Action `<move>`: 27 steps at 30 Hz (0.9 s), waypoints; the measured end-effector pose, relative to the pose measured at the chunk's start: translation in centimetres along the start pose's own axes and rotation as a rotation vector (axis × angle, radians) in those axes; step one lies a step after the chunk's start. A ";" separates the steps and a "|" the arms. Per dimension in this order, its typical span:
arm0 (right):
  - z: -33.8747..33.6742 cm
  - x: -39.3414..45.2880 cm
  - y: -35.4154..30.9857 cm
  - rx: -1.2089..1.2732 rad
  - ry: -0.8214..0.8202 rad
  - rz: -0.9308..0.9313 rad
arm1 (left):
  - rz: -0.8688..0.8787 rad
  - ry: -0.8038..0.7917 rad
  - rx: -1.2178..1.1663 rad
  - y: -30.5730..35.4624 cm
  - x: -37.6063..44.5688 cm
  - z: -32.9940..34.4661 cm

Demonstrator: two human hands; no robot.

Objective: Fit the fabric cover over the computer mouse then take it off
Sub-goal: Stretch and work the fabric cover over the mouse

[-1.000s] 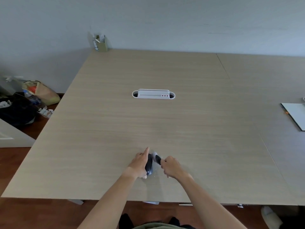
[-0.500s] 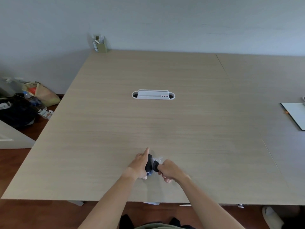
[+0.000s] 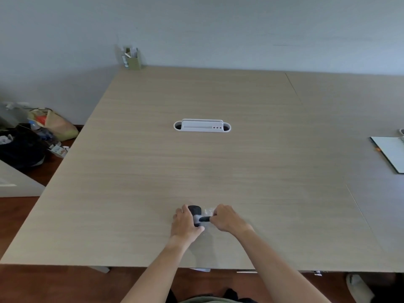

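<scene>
A black computer mouse (image 3: 194,209) lies on the wooden table (image 3: 196,167) near its front edge. My left hand (image 3: 184,223) grips the mouse from its left side. A thin, pale, see-through cover (image 3: 206,213) lies partly over the right side of the mouse and on the table beside it. My right hand (image 3: 226,217) pinches the cover at a dark strip on the mouse's right. The near half of the mouse is hidden under my left hand.
A white cable port (image 3: 202,126) sits in the middle of the table. A green holder (image 3: 133,60) stands at the far left corner, and a white notebook (image 3: 391,153) lies at the right edge. Bags (image 3: 43,127) are piled on the floor to the left.
My left index finger, raised before, has come down around the mouse. My right hand has moved from the mouse's far side to its right side, still pinching the cover.
</scene>
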State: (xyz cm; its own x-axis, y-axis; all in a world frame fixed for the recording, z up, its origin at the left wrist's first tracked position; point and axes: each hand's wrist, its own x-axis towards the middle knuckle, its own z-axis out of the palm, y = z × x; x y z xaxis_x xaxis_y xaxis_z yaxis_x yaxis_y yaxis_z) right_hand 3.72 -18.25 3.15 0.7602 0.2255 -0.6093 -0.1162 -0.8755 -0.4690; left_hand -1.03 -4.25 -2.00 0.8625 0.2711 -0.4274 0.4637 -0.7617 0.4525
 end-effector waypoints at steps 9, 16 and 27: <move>0.1 1.9 -0.5 -0.023 0.056 0.005 | -0.073 -0.036 0.065 0.2 0.1 -0.3; -1.3 2.7 -1.1 -0.027 0.039 0.010 | -0.101 -0.051 0.056 0.2 0.0 -0.6; -3.4 2.8 -0.3 -0.131 -0.008 0.005 | -0.101 -0.102 0.123 0.9 0.1 -1.1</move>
State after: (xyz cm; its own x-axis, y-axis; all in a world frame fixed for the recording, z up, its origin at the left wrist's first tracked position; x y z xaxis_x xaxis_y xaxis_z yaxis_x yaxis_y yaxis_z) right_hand 8.04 -18.83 3.73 0.7547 0.2240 -0.6166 -0.0348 -0.9249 -0.3786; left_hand -0.26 -4.26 -0.77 0.7850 0.2935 -0.5455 0.5129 -0.8017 0.3068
